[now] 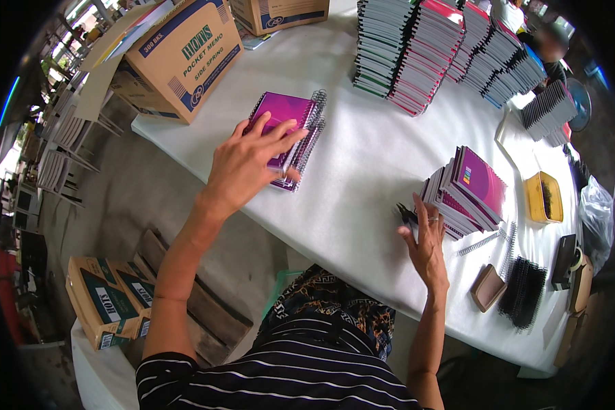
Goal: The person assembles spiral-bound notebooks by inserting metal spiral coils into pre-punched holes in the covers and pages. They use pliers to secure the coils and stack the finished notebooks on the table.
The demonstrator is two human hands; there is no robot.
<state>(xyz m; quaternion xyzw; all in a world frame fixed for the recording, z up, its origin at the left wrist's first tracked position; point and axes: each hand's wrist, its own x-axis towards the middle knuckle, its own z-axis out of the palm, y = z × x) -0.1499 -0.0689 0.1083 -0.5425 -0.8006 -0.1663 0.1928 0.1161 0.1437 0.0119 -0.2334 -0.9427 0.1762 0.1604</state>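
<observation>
Pressing my left hand (249, 164) flat on the purple notebooks (288, 130), I keep my fingers spread over the top cover and my thumb against the stack's near end, so the small pile stays squared near the worktop's (369, 171) left edge. It is only a few books, with magenta covers and dark wire spirals along the side away from my palm. My right hand (427, 242) is open, fingers loose, holding nothing; its fingertips touch the low end of the fanned pile (466, 191) close to the near edge, steadying it where it leans. That pile shows the same purple covers with a small coloured mark. Loose spirals (523, 290) lie beyond it toward the right corner, and tall stacks (424, 48) stand along the far edge.
</observation>
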